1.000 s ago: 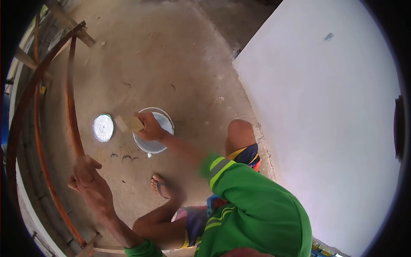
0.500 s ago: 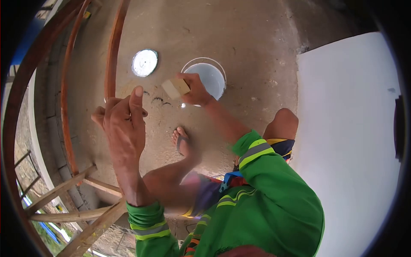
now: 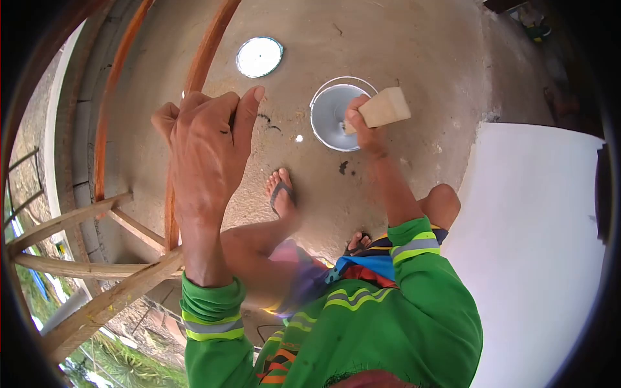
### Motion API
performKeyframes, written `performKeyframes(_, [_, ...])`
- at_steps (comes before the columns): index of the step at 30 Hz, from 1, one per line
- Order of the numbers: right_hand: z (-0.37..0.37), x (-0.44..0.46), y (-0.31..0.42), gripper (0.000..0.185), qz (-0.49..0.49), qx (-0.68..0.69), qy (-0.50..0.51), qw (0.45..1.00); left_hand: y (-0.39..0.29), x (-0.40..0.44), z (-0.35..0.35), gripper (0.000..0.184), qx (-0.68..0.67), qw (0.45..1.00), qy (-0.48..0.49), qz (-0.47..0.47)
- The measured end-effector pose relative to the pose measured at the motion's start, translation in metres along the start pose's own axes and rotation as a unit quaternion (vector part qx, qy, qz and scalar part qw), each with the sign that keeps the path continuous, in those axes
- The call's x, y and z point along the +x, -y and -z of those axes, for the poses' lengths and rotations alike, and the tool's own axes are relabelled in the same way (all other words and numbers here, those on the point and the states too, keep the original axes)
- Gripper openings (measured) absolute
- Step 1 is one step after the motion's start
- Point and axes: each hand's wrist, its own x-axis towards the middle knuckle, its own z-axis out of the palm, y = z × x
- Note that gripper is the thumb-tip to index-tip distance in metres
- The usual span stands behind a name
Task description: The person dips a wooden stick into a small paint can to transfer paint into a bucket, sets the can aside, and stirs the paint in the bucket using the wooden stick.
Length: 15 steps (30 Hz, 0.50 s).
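My right hand (image 3: 364,126) is closed around a beige sponge-like block (image 3: 388,108). The block's wide end sticks out to the right, past the rim of a bucket (image 3: 331,139). The hand sits over the bucket's right side, and the bucket's grey-white inside shows beside it. My left hand (image 3: 208,152) is raised close to the camera at the left, fingers curled in and thumb sticking out. An orange-brown metal post (image 3: 213,35) runs behind this hand; whether the fingers grip it is hidden.
A round white lid (image 3: 259,57) lies on the concrete floor beyond the bucket. Wooden bars (image 3: 97,310) cross at the lower left. On the right stands a large white panel (image 3: 530,246). My sandalled foot (image 3: 281,193) is on the floor below the bucket.
My right hand has swung the block from the bucket's left side to over its right side. The view has shifted, so the bucket, lid and floor sit differently in the picture.
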Motion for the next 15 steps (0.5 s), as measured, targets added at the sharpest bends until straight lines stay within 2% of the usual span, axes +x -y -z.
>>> performKeyframes(2, [0.003, 0.015, 0.017, 0.016, -0.047, 0.031, -0.089, 0.994, 0.001, -0.003, 0.001, 0.040, 0.002, 1.000, -0.011, 0.016])
performKeyframes(5, [-0.012, 0.044, 0.001, 0.018, -0.045, 0.007, -0.095, 0.994, -0.004, -0.003, -0.004, 0.035, -0.017, 1.000, -0.016, -0.007])
performKeyframes(6, [-0.018, 0.035, -0.013, 0.016, -0.058, 0.006, -0.070, 0.996, -0.003, -0.004, -0.002, 0.034, -0.014, 1.000, 0.004, -0.001])
performKeyframes(7, [-0.023, 0.022, 0.000, 0.013, -0.006, -0.014, -0.004, 1.000, -0.002, -0.003, -0.001, 0.035, -0.015, 1.000, 0.019, 0.002])
performKeyframes(9, [-0.008, -0.003, -0.006, 0.010, 0.036, -0.049, 0.110, 0.992, 0.002, -0.003, -0.003, 0.037, -0.019, 1.000, 0.024, 0.006])
performKeyframes(13, [0.016, 0.012, 0.008, 0.010, -0.093, 0.048, -0.052, 0.993, 0.007, -0.007, 0.001, 0.031, -0.009, 1.000, -0.021, 0.004])
performKeyframes(15, [0.005, 0.034, 0.004, 0.013, -0.056, 0.007, -0.055, 0.997, -0.003, -0.009, 0.002, 0.026, -0.012, 1.000, -0.023, -0.010])
